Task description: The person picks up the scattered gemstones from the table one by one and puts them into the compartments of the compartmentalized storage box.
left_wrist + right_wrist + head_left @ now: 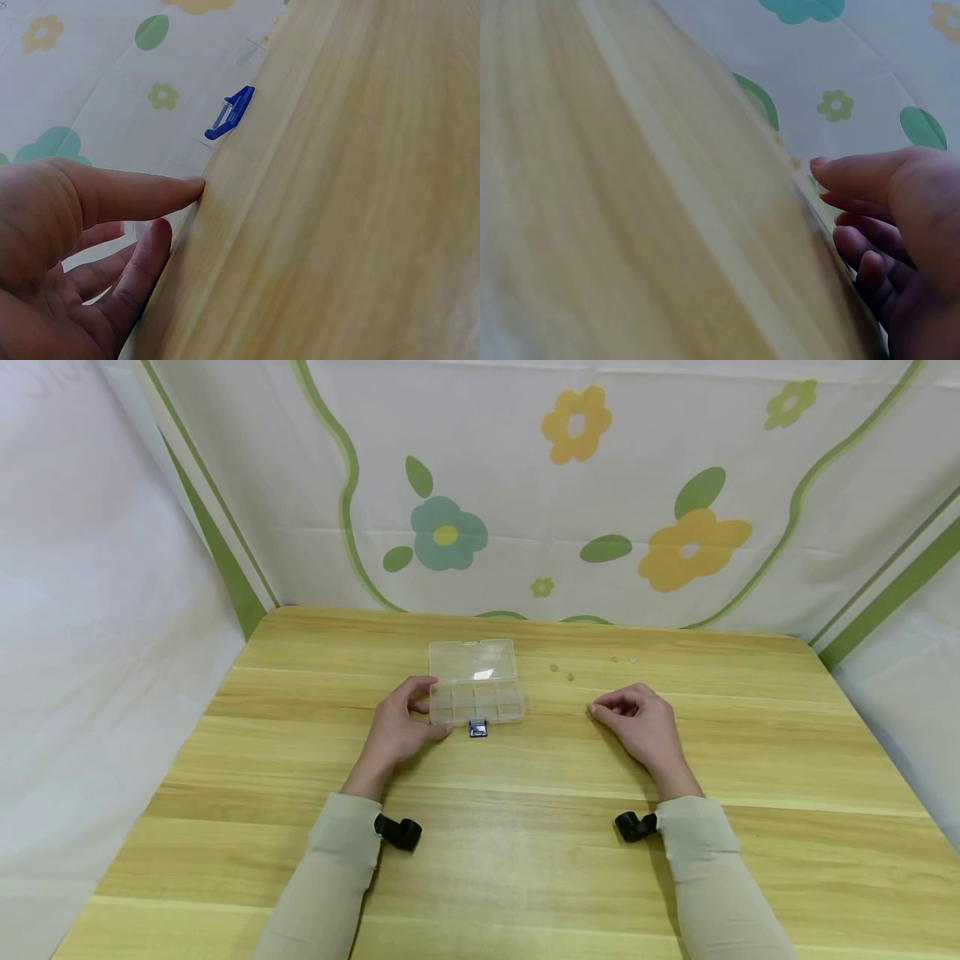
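Note:
A clear plastic compartment box (477,702) lies on the table with its lid (472,660) swung back and a blue latch (477,728) at its front. My left hand (401,725) holds its left end, thumb at the front corner and fingers round the side. In the left wrist view the blue latch (231,112) stands beyond the thumb. To the right of the box, my right hand (639,722) is low over the table, its thumb and forefinger tips close together and the other fingers curled. I cannot tell whether a small piece is between these tips.
Several tiny pale, roundish pieces (570,677) lie scattered on the wooden table (495,843) between the box and beyond the right hand. A flower-printed cloth (517,485) hangs behind the table's back edge, with white cloth at both sides.

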Action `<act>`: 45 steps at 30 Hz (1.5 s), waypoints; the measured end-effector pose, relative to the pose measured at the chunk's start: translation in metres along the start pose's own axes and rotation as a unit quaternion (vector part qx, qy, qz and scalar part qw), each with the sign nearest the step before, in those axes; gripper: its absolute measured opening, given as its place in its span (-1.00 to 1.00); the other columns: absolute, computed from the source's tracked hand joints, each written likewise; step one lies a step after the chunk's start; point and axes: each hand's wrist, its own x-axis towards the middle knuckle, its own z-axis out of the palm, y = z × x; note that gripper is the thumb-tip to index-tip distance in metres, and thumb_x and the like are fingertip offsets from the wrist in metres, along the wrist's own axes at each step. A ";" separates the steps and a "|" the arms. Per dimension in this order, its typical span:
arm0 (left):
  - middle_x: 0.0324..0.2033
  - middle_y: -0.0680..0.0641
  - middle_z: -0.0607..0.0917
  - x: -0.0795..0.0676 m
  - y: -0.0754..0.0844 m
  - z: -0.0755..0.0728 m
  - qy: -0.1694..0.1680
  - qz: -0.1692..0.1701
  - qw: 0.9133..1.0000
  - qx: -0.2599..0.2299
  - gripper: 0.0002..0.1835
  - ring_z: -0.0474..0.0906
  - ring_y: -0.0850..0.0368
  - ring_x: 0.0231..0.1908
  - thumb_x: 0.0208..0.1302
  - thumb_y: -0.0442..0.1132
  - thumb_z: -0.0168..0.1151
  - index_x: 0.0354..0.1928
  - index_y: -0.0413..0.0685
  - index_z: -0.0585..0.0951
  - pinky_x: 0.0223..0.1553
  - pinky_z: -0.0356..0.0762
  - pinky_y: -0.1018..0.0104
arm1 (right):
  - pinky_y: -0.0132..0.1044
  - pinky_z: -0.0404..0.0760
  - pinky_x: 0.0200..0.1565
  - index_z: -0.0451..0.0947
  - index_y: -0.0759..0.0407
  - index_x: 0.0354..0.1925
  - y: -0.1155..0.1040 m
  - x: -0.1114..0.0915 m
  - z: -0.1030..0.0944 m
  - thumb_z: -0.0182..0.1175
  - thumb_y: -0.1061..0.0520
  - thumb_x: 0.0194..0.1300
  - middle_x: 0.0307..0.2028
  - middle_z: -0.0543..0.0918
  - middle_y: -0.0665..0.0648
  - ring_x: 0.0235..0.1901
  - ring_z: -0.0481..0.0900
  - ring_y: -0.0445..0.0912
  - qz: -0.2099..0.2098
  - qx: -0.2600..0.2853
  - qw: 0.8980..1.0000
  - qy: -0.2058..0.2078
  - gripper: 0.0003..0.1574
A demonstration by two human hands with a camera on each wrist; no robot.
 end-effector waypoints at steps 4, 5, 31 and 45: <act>0.39 -0.16 0.61 0.000 0.000 0.001 0.000 -0.001 1.000 0.000 -0.15 0.60 -0.17 0.20 0.11 -0.42 0.64 0.48 -0.01 0.51 0.21 0.55 -0.05 | -0.25 0.51 -0.08 0.83 0.05 -0.01 -0.007 0.000 -0.002 0.42 -0.21 0.43 -0.01 0.67 0.15 -0.11 0.56 -0.04 0.033 0.013 0.999 0.000 -0.59; 0.39 -0.16 0.61 0.000 0.000 0.001 0.000 -0.001 1.000 0.000 -0.15 0.60 -0.17 0.20 0.11 -0.42 0.64 0.48 -0.02 0.51 0.21 0.55 -0.05 | -0.23 0.51 -0.06 0.83 0.06 0.01 -0.009 0.000 -0.002 0.42 -0.20 0.44 0.00 0.67 0.15 -0.10 0.56 -0.03 0.040 0.017 0.999 -0.001 -0.58; 0.40 -0.14 0.61 0.002 -0.003 0.002 0.004 -0.001 1.000 -0.002 -0.14 0.60 -0.16 0.20 0.12 -0.40 0.64 0.48 0.01 0.51 0.21 0.55 -0.05 | -0.17 0.57 -0.04 0.82 0.13 -0.07 -0.042 0.005 0.016 0.43 -0.14 0.42 0.03 0.67 0.18 -0.05 0.62 0.05 0.054 0.036 0.998 -0.006 -0.62; 0.39 -0.14 0.61 0.002 -0.003 0.002 0.001 -0.002 1.000 -0.003 -0.14 0.60 -0.15 0.20 0.12 -0.40 0.64 0.49 0.01 0.51 0.20 0.55 -0.04 | -0.15 0.63 -0.04 0.83 0.13 -0.11 -0.053 0.011 0.036 0.47 -0.04 0.39 -0.04 0.71 0.17 -0.11 0.68 0.05 0.015 0.036 0.999 0.004 -0.72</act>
